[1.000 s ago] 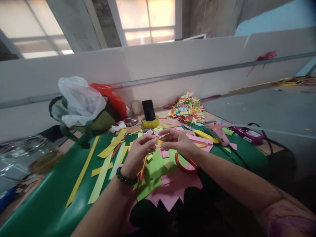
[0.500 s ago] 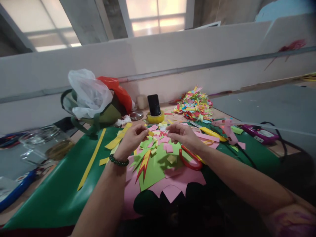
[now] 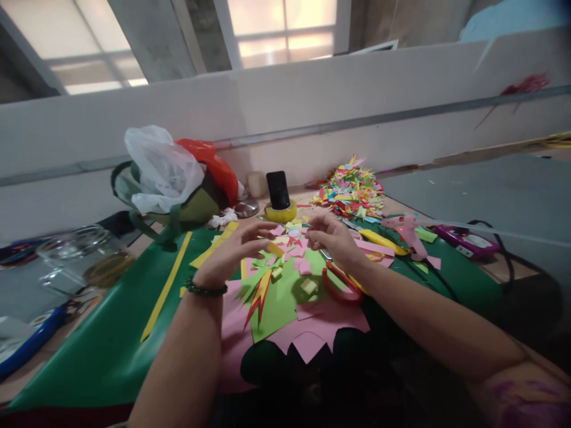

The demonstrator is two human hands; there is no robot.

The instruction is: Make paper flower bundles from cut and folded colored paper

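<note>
My left hand (image 3: 236,252), with a dark beaded bracelet on the wrist, hovers over the paper pile with its fingers apart. Just off its fingertips is a small yellow paper piece (image 3: 275,249); the hand is not closed on it. My right hand (image 3: 335,241) has its fingers curled and pinched together, and whatever may be between them is too small to make out. Below both hands lies a green paper sheet (image 3: 279,312) on pink paper (image 3: 232,339), strewn with small cut scraps. Red-handled scissors (image 3: 342,291) rest beneath my right forearm. Red-and-yellow pointed strips (image 3: 259,300) lie near my left wrist.
A pink glue gun (image 3: 410,235) stands at the right beside a purple device (image 3: 468,242). At the back are a phone (image 3: 278,190) on a yellow tape roll (image 3: 281,213), a heap of colourful paper (image 3: 350,190) and a bag (image 3: 191,205). A yellow strip (image 3: 167,285) lies left.
My left hand has moved slightly left and its fingers have spread from a pinch, releasing the yellow paper piece. My right hand has lifted a little, still pinched.
</note>
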